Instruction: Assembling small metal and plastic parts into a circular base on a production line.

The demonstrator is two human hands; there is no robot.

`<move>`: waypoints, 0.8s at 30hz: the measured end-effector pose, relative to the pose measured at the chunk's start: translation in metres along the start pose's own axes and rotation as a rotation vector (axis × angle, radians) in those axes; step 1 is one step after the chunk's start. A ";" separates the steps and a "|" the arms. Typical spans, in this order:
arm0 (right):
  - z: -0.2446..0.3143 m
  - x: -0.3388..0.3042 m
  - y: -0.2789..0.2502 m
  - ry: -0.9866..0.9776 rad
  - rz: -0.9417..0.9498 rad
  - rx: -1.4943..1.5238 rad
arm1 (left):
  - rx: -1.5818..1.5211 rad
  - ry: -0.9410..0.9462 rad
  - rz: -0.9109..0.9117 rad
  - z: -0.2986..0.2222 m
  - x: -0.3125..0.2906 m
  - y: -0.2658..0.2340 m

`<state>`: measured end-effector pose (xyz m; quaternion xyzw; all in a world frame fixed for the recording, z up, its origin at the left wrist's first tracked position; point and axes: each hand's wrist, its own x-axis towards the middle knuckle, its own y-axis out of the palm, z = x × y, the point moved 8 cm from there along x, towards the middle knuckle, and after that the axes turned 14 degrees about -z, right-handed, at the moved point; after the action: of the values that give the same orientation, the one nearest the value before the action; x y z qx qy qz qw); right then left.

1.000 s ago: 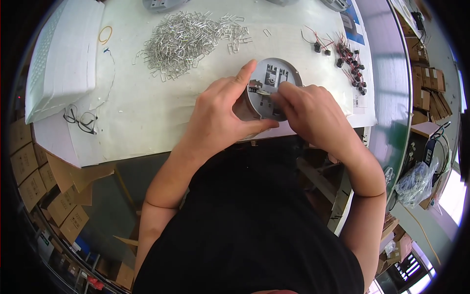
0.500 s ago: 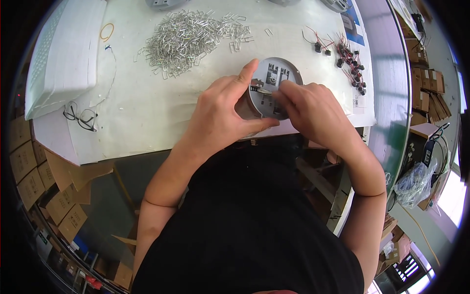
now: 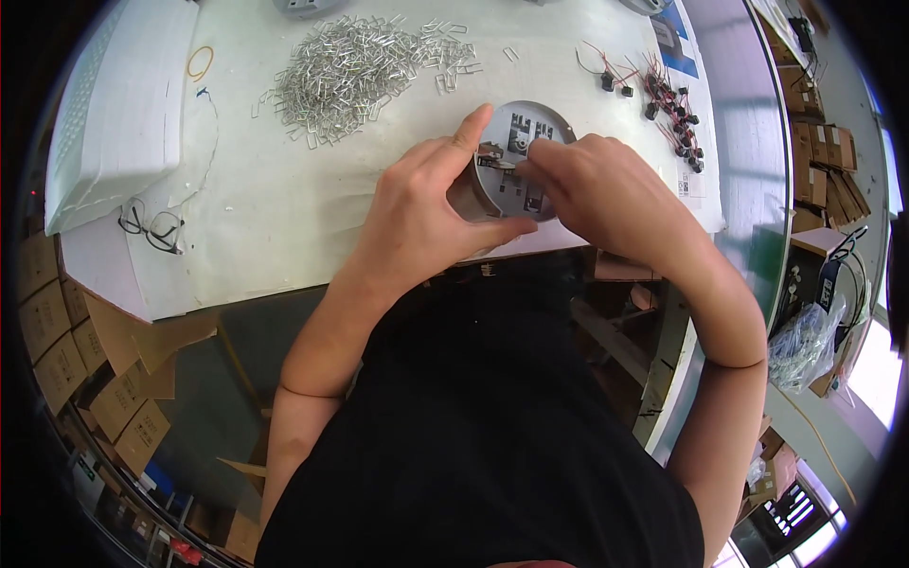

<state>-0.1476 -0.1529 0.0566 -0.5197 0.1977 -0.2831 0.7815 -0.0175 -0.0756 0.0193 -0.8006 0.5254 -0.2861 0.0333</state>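
A round grey plastic housing point(image 3: 496, 134) is tilted up at the table's near edge, its open side showing dark slots and small metal fittings. My left hand point(image 3: 415, 206) wraps around its left side, thumb low and forefinger along the upper rim. Inside the housing, the thumb and fingers of my right hand point(image 3: 611, 187) are pinched together near its middle. A thin, shiny strip point(image 3: 502, 165) lies by those fingertips; whether they grip it is hidden behind the fingers.
Beyond my hands lies a heap of U-shaped metal clips point(image 3: 346, 83). Black parts with red wires point(image 3: 677, 118) are at the right. Eyeglasses point(image 3: 163, 232) sit beside a white foam box point(image 3: 118, 123) on the left. Another grey housing point(image 3: 308, 8) is at the far edge.
My right elbow has swung outward and the wrist has turned a little, fingers still inside the housing. The left hand keeps its hold. The whole view has shifted slightly.
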 end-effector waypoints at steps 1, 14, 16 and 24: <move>-0.002 -0.001 0.002 -0.005 -0.016 0.035 | -0.002 -0.013 0.005 0.001 0.000 0.000; -0.001 0.000 0.004 0.009 -0.046 0.083 | 0.028 -0.015 0.025 -0.002 0.000 0.000; 0.007 0.002 0.001 0.032 -0.026 0.084 | 0.043 -0.018 0.036 -0.002 0.001 0.001; 0.029 0.012 -0.015 -0.145 0.092 -0.217 | -0.008 0.032 -0.016 0.000 -0.002 -0.001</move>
<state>-0.1245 -0.1454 0.0813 -0.6107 0.1939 -0.1858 0.7449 -0.0174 -0.0737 0.0190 -0.8003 0.5206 -0.2971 0.0190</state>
